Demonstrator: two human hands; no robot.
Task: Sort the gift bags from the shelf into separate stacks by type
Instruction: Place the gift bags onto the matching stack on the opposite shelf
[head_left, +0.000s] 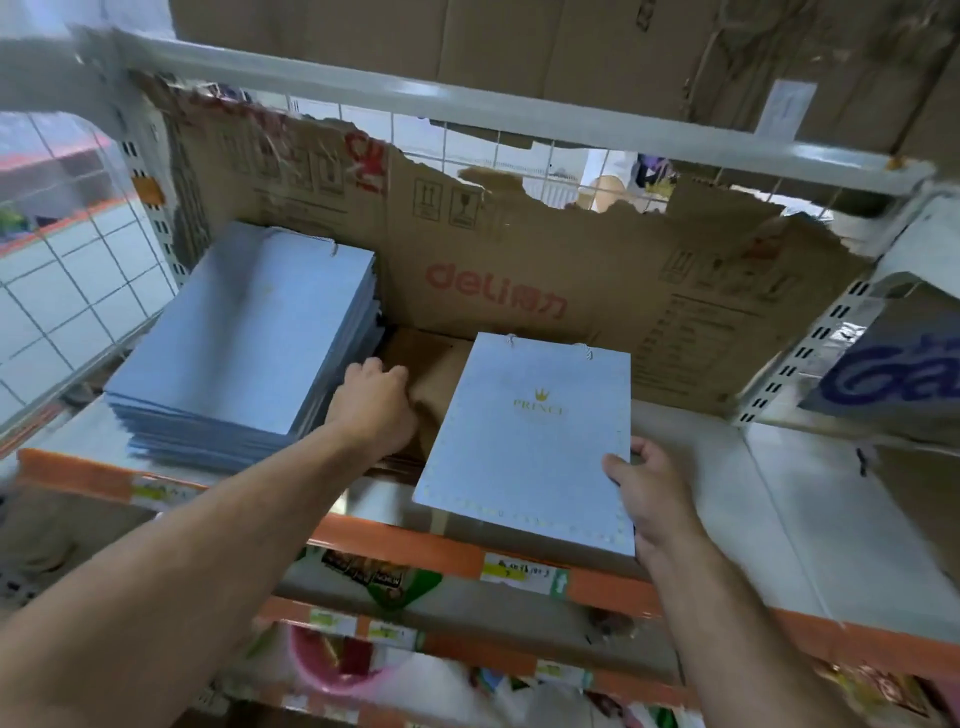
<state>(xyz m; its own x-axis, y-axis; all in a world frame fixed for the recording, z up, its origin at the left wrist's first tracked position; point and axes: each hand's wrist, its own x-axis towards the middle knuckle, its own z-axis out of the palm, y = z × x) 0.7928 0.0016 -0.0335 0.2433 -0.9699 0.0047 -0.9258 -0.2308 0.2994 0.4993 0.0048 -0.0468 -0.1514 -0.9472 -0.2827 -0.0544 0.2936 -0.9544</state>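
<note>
A tall stack of plain light-blue gift bags (244, 343) lies on the left of the shelf (701, 467). In the middle lies a stack of brown paper bags (431, 379). My left hand (374, 405) rests on the brown bags, fingers curled at their left edge beside the blue stack. A single light-blue gift bag with a gold crown and "PRINCE" print (530, 441) is tilted over the brown bags. My right hand (649, 493) pinches its lower right corner, thumb on top.
A torn brown cardboard sheet with red "deli" print (519, 270) lines the back of the shelf. White wire mesh (62, 291) closes the left side. An orange front rail with price tags (467, 556) runs below. Lower shelves hold mixed goods.
</note>
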